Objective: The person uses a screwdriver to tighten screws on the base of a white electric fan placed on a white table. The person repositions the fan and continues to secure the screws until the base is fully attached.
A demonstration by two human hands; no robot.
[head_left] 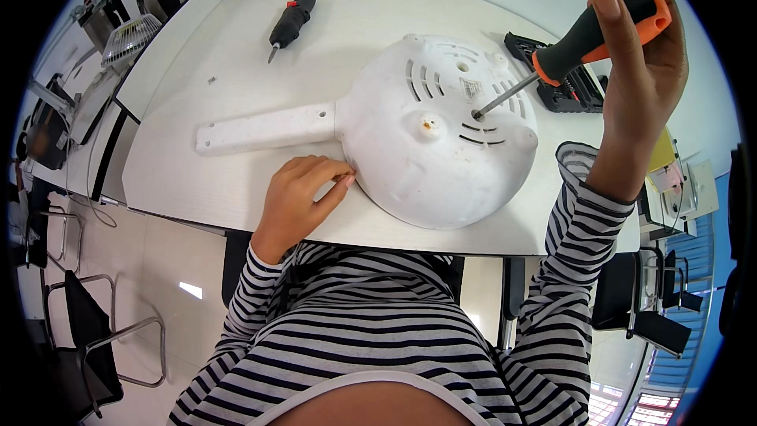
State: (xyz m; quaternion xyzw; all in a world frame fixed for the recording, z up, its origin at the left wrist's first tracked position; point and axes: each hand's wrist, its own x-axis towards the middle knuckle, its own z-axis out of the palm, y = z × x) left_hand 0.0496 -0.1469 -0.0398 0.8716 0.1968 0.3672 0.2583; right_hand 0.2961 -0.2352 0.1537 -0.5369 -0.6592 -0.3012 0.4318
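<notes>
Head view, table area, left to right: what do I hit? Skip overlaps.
Left hand → round white shell → tool case → right hand. Left out for overlap: white handle, power driver, screwdriver.

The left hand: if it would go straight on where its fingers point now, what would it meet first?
The left hand would meet the side of the white rounded casing first; its fingertips may already touch it, as depth is unclear here.
</notes>
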